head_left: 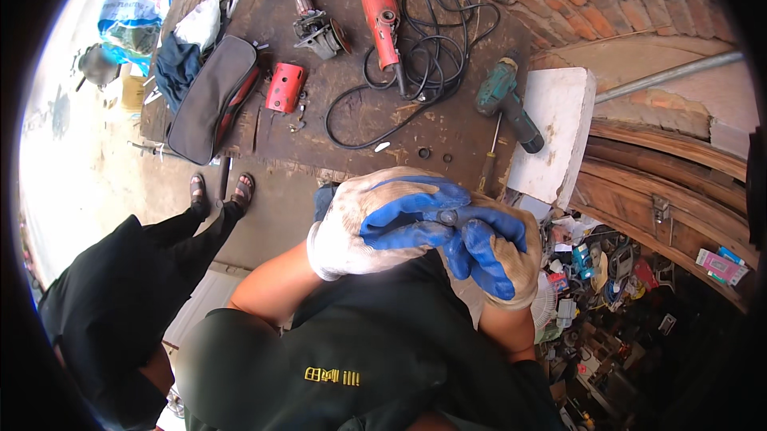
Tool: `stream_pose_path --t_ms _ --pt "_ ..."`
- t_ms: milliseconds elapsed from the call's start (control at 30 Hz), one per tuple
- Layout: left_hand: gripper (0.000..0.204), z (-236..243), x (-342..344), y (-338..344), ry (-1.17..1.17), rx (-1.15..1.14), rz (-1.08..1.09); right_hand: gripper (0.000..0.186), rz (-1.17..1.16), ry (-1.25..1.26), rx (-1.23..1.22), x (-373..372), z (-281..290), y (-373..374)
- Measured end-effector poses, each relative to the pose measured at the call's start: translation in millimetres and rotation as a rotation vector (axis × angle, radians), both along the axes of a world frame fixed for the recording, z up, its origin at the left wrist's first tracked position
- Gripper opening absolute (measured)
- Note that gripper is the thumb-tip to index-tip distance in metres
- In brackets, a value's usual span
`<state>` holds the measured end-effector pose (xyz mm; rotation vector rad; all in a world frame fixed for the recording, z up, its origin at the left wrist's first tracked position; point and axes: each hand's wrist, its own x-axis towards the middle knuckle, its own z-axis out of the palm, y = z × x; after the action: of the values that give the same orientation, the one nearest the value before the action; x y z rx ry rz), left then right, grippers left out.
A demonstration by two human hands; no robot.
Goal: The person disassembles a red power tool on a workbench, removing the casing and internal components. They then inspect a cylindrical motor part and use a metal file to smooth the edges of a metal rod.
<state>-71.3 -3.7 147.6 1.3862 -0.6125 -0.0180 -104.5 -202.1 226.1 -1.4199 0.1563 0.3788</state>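
Both my hands wear white knit gloves with blue coated palms and meet in front of my chest, at the near edge of the table. My left hand (391,219) is closed, its thumb and fingers pinching a small dark metal part (447,218). From the other side my right hand (499,251) is closed at the same part, fingers curled against it. Most of the part is hidden by the gloves; only a rounded end shows. Beyond my hands, two small dark rings (424,154) lie on the wooden table (319,143).
On the table are a red power tool body (378,15) with coiled black cable, a metal gear head (321,35) with armature, a red housing piece (284,87), a tool bag (212,99), a green drill (503,95) and a screwdriver (490,161). A person (120,295) stands left.
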Motion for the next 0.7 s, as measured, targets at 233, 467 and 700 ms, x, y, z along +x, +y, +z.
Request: stream_pose_path --t_ms 233,467,700 --pt "0.032 3.4 -0.8 2.1 0.043 0.052 -0.072 0.042 0.029 -0.029 0.046 -4.6 0.0 -1.3" --pt "0.031 7.2 -3.4 3.6 0.032 0.111 -0.117 0.041 0.002 0.002 0.050 -15.4 3.0 -4.0" --pt "0.039 4.2 -12.4 -3.4 -0.050 0.060 -0.038 0.043 0.027 0.042 0.027 -22.3 1.2 -9.6"
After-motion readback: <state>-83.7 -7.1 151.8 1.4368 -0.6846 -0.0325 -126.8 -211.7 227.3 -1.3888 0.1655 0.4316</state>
